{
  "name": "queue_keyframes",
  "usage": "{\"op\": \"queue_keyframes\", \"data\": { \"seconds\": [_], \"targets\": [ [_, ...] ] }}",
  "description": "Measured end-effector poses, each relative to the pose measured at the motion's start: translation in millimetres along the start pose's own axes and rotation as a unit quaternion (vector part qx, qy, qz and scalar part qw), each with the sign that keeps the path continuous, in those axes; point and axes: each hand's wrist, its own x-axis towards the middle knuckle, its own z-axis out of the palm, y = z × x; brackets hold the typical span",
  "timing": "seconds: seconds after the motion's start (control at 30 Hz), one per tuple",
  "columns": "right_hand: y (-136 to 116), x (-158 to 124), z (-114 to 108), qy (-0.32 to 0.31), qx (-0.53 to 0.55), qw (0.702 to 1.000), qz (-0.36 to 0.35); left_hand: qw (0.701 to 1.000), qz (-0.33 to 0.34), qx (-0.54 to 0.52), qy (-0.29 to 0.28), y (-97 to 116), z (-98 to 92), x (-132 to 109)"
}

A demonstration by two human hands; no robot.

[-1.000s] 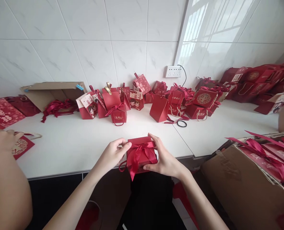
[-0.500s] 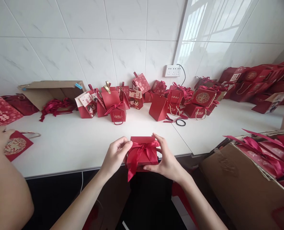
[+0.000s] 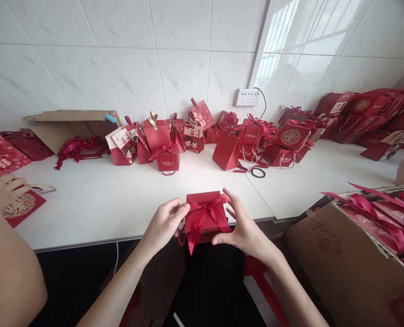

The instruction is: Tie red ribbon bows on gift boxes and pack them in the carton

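A small red gift box [image 3: 212,228] is held in front of me at the counter's near edge, with a red satin ribbon [image 3: 197,221] tied in a bow on it. My left hand [image 3: 166,222] pinches the bow's left loop between thumb and fingers. Curved round the box's right side is my right hand [image 3: 244,229], its thumb at the lower front edge and its forefinger by the upper right end of the bow. The underside of the box is hidden, and a short red cord handle [image 3: 181,236] shows beside its left side.
Several red gift boxes [image 3: 168,160] stand along the tiled wall on the white counter [image 3: 120,204]. A cardboard carton [image 3: 321,245] of ribboned boxes is at right. Another person's hand [image 3: 7,190] touches a red box [image 3: 24,206] at left. A black ring [image 3: 258,172] lies behind.
The box and both hands have shifted slightly right, and the box is tilted a little differently. At left, the other person's hand has moved a little over its box.
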Motion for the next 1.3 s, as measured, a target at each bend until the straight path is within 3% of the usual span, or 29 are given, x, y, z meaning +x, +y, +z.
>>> {"op": "queue_keyframes", "data": {
  "seconds": [0.2,0.33,0.43,0.6,0.9,1.0,1.07,1.2,1.23,1.3],
  "targets": [
    [-22,8,-2,0.129,0.033,0.987,0.09,0.999,0.019,0.006,0.036,2,5.9,-1],
    [-26,23,10,0.122,0.014,0.986,0.108,0.995,0.059,-0.007,0.078,-2,9.5,2],
    [-24,28,15,0.124,0.044,0.985,0.11,0.995,0.069,-0.005,0.075,-3,10.7,4],
    [-19,25,20,0.144,0.101,0.978,0.112,0.989,0.082,0.064,0.1,2,19.6,6],
    [-3,23,20,0.102,0.3,0.943,0.105,0.984,0.097,0.03,0.149,-5,29.5,3],
    [4,19,16,0.102,0.268,0.953,0.101,0.984,0.095,0.025,0.148,-6,28.1,3],
    [8,12,11,0.101,0.222,0.969,0.049,0.986,0.093,0.033,0.134,-6,25.4,4],
    [11,-3,2,-0.028,0.072,0.996,-0.049,0.989,0.106,0.071,0.074,-5,18.4,4],
    [11,-5,2,-0.047,0.023,0.998,-0.047,0.986,0.121,0.088,0.068,-4,17.7,2],
    [10,-9,3,-0.021,-0.058,0.997,-0.055,0.966,0.19,0.154,0.086,3,19.3,-5]
  ]
}}
